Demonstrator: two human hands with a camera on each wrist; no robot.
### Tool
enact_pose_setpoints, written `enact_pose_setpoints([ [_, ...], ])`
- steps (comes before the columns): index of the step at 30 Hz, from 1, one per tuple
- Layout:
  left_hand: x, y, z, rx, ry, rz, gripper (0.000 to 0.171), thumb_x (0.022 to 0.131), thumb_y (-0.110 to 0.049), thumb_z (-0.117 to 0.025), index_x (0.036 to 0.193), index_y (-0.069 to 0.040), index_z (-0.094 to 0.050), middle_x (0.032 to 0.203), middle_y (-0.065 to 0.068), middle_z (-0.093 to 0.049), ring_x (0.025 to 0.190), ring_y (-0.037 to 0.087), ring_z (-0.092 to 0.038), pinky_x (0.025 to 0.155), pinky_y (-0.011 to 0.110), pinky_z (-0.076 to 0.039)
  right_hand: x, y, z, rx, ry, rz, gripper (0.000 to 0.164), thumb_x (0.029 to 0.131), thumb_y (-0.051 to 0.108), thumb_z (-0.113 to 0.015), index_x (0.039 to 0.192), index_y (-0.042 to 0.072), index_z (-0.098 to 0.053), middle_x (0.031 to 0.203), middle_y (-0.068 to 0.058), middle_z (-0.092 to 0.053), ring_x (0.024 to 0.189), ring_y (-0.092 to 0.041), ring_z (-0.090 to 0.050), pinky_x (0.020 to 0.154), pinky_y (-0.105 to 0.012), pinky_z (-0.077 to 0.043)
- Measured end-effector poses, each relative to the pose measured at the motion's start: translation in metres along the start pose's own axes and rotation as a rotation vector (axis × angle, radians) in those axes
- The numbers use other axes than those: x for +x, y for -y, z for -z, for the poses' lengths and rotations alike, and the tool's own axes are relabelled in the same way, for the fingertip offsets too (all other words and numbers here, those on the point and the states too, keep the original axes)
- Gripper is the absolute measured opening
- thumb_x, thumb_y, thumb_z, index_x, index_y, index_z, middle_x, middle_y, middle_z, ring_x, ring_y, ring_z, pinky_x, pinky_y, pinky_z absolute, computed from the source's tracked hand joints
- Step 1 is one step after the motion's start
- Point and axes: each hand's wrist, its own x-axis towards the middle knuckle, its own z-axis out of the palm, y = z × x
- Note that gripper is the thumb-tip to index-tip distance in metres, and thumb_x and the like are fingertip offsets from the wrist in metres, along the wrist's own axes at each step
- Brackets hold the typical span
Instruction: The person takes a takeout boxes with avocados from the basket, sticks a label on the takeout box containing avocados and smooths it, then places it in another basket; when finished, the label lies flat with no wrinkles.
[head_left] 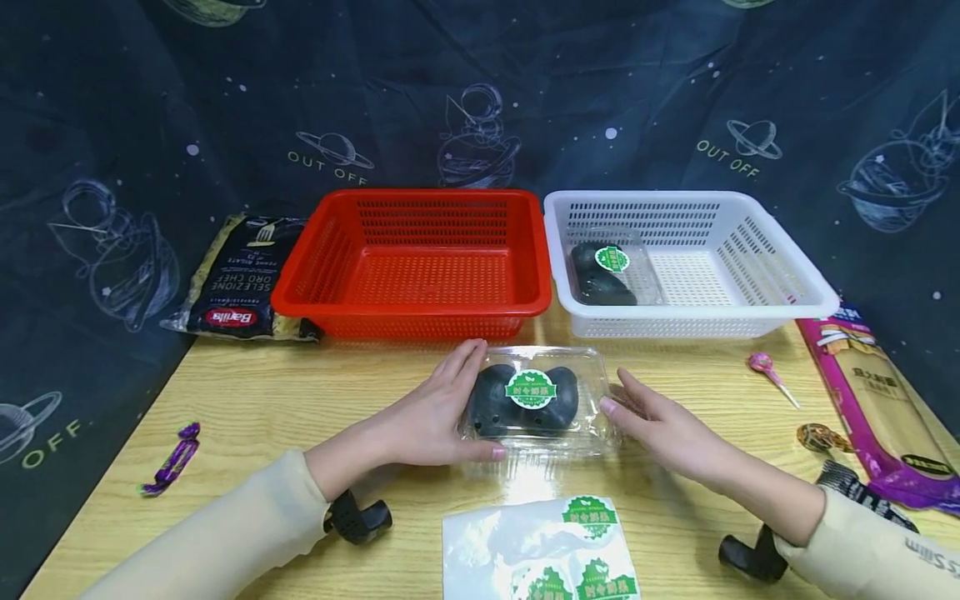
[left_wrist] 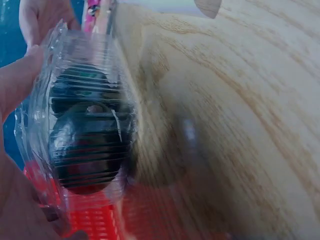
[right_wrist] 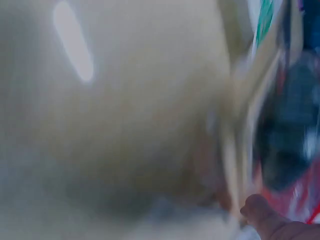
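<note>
In the head view, a clear plastic clamshell box (head_left: 592, 367) of dark avocados (head_left: 491, 400) is between my two hands, a round green-and-white sticker (head_left: 531, 389) on its lid. My left hand (head_left: 438, 408) grips its left end, thumb at the front corner and fingers along the back. At the right end is my right hand (head_left: 675, 429), its thumb tip at the box edge and index finger stretched out; the other fingers are partly hidden. The left wrist view shows the box's ribbed side with an avocado (left_wrist: 87, 147) behind it. Below lies a white sticker sheet (head_left: 510, 533).
Behind stand a red basket (head_left: 412, 310) and a white basket (head_left: 705, 312), which holds another avocado box (head_left: 647, 271). A pasta bag (head_left: 236, 279) and a wrapped candy (head_left: 172, 458) lie left. On the right are a lollipop (head_left: 772, 375), another wrapped candy (head_left: 821, 436) and a purple package (head_left: 877, 400).
</note>
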Motion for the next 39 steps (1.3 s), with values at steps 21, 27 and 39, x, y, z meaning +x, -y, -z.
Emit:
enact_pose_setpoints([
  [21, -0.003, 0.013, -0.012, -0.758, -0.08, 0.166, 0.097, 0.086, -0.037, -0.07, 0.153, -0.013, -0.005, 0.156, 0.013, -0.017, 0.14, 0.032, -0.027, 0.11, 0.043, -0.03, 0.015, -0.011, -0.002, 0.398, 0.167, -0.079, 0.075, 0.101, 0.032, -0.046, 0.148, -0.011, -0.005, 0.149, -0.029, -0.024, 0.124, -0.03, -0.044, 0.101, -0.033, -0.043],
  [27, 0.002, 0.019, -0.011, -0.933, -0.102, 0.153, 0.069, 0.095, -0.017, -0.059, 0.15, -0.004, -0.019, 0.145, 0.018, -0.038, 0.133, 0.031, -0.039, 0.106, 0.041, -0.037, 0.023, -0.02, 0.016, 0.431, 0.279, -0.06, 0.071, 0.102, 0.026, -0.044, 0.147, -0.013, -0.004, 0.152, -0.029, -0.017, 0.137, -0.034, -0.026, 0.109, -0.044, -0.03],
  [39, -0.001, 0.015, -0.011, -0.95, -0.071, 0.206, 0.062, 0.09, -0.018, -0.067, 0.141, -0.006, -0.033, 0.141, 0.014, -0.045, 0.132, 0.028, -0.041, 0.105, 0.04, -0.039, 0.026, -0.022, 0.017, 0.35, 0.179, -0.03, 0.066, 0.103, 0.029, -0.041, 0.147, -0.011, -0.013, 0.143, -0.028, -0.037, 0.126, -0.025, -0.044, 0.1, -0.035, -0.043],
])
